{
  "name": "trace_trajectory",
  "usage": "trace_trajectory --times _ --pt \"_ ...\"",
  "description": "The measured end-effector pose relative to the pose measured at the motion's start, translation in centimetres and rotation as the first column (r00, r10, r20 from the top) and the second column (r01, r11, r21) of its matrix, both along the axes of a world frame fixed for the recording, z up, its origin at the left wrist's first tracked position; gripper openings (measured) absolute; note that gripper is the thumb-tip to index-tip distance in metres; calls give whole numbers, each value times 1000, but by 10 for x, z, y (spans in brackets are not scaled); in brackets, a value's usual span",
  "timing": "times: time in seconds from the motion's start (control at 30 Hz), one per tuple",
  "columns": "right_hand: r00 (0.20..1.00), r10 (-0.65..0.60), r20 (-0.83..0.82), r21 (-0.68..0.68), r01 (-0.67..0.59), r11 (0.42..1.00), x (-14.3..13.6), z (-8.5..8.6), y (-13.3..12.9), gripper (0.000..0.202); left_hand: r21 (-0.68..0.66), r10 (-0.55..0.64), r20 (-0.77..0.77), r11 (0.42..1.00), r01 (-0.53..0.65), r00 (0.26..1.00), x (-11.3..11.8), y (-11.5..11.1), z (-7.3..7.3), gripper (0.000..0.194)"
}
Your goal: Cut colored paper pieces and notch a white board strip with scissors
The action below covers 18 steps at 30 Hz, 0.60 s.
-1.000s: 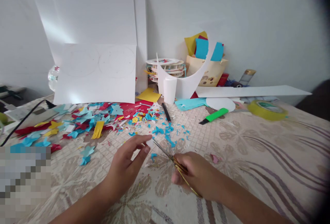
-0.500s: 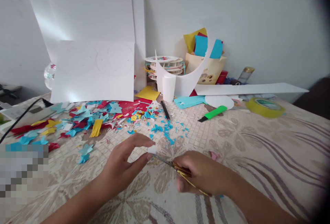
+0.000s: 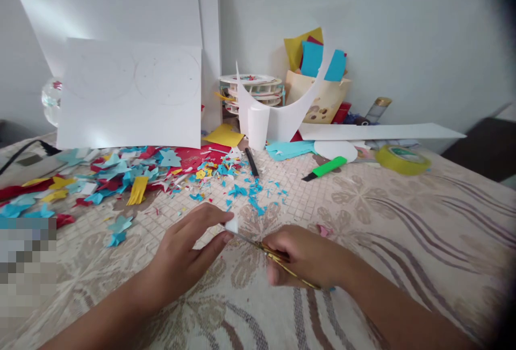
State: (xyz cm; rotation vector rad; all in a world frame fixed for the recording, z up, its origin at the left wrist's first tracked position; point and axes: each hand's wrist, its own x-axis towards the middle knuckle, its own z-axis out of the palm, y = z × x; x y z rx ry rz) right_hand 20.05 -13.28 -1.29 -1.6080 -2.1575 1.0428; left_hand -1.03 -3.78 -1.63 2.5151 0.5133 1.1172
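Between the thumb and fingers of my left hand (image 3: 189,248) is a small white paper piece (image 3: 232,225), held above the patterned tablecloth. My right hand (image 3: 302,256) is closed round the gold handles of a pair of scissors (image 3: 276,255). The scissors point left, and their blades meet the lower edge of the paper near my left thumb. Some of the blade length is hidden by the paper and fingers. Beyond my hands lie small blue paper scraps (image 3: 255,198).
Coloured paper cutouts (image 3: 124,172) pile up at the left. A black pen (image 3: 251,162), a green cutter knife (image 3: 328,168) and a yellow tape roll (image 3: 403,159) lie farther back. White sheets (image 3: 129,92) lean at the back, near a paper-filled container (image 3: 316,94).
The whole view has shifted slightly, so things appear farther left and higher. The white paper piece is turned a little between my left fingers, with the scissors still against it.
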Motion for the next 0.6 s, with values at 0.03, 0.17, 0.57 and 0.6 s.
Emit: trace_trajectory --times 0.03,0.17,0.57,0.6 --pt "1000 -2 -1 -12 2 1000 0 1 0 46 -9 7 2 1000 -7 1000 0 0 -1 27" --pt "1000 -1 -7 -27 1 1000 -1 2 1 47 -21 18 -5 1000 -19 1000 -1 0 -4 28" --pt "996 -48 -79 -126 38 991 -1 0 0 31 77 -1 -25 997 3 1000 -1 -2 -3 34" --pt "995 -54 -85 -136 42 990 -1 0 1 29 75 -1 -32 997 4 999 -1 -1 -3 33"
